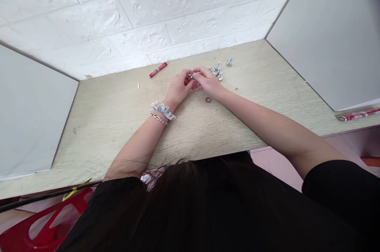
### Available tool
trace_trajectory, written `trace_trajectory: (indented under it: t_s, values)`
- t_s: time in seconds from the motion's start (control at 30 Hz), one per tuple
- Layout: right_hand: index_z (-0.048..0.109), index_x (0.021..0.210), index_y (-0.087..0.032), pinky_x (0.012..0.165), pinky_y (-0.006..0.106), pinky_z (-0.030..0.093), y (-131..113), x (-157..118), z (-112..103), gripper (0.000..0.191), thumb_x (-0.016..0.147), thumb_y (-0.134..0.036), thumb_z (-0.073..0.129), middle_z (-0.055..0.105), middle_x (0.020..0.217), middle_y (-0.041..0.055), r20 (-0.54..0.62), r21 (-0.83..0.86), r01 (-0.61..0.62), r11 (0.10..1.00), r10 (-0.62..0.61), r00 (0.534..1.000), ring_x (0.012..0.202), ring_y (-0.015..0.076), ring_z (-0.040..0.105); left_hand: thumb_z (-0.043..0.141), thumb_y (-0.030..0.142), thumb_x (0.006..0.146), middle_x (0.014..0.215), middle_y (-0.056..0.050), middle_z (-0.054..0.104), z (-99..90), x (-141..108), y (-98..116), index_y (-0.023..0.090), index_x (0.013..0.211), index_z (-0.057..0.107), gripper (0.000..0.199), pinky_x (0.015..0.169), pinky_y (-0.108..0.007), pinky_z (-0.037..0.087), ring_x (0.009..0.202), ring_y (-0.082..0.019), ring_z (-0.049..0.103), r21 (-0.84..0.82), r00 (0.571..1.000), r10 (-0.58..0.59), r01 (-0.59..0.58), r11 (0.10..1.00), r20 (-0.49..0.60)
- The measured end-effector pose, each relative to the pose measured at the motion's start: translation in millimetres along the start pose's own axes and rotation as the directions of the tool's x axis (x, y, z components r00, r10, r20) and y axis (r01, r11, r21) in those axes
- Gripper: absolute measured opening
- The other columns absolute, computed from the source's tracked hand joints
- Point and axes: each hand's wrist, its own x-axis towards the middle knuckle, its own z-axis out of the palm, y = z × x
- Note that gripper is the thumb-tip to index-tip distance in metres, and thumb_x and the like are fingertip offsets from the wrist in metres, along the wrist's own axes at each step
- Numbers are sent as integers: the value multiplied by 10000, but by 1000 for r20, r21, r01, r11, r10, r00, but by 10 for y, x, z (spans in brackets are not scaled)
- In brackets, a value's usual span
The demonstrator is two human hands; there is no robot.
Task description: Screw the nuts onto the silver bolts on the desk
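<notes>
Both hands meet over the middle of the wooden table [190, 137]. My left hand [179, 86], with a lace scrunchie [163, 110] and a chain bracelet [159, 119] at the wrist, is closed around a small metal piece [191, 77]. My right hand [207, 80] pinches the same piece from the other side. Fingers partly cover it, so its exact shape is unclear. A flat washer [208, 100] lies just below my right hand. Several bolts with washers [218, 71] are bunched beyond that hand, and a single bolt [229, 62] stands farther right.
A red tube [158, 70] lies near the white brick wall [148, 18]. Grey panels rise at the left [29, 113] and right [329, 38]. Another red item [359, 114] is at the right edge. A red plastic chair [47, 220] is at lower left.
</notes>
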Motion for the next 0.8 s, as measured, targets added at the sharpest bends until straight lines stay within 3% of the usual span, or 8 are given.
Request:
trace_trajectory:
  t_s: [0.1,0.2,0.4,0.5,0.8]
  values:
    - [572,911,-198,549,173,487,5,4,-7,71,909,-264,545,625,733,-35,31,4,5,1000,-5,1000,554,52,581,608,202,859,748,22,611,5,-1,-11,202,1001,563,149,663,-230,465,641,-83,537,-8,1000,-3,3,1000,-11]
    - [581,869,-190,549,178,492,10,18,-15,115,914,-289,546,625,703,-29,45,-8,0,1000,0,999,560,60,584,601,204,862,744,20,613,3,-5,-17,204,1009,562,151,662,-231,466,645,-87,544,-8,1000,0,0,1000,-15]
    - [552,740,-186,530,201,497,28,27,-23,421,839,-595,548,584,614,-7,23,-69,40,997,-38,999,557,86,579,622,213,847,763,13,627,11,-13,-32,209,1031,560,195,672,-242,475,661,-98,555,10,999,38,-38,999,-7]
    - [556,739,-184,524,214,494,24,18,-20,495,824,-668,495,567,590,3,16,-99,44,994,-43,999,574,105,588,616,243,859,770,10,627,16,-19,-31,209,1053,556,205,685,-253,478,671,-103,565,3,999,45,-45,999,4]
    - [539,848,-208,517,201,462,11,1,-13,166,913,-361,548,578,665,-38,15,-81,42,996,-41,999,528,67,541,587,225,872,736,20,613,15,-10,-47,207,1009,548,143,657,-235,465,645,-89,541,-13,1000,26,-26,1000,-13]
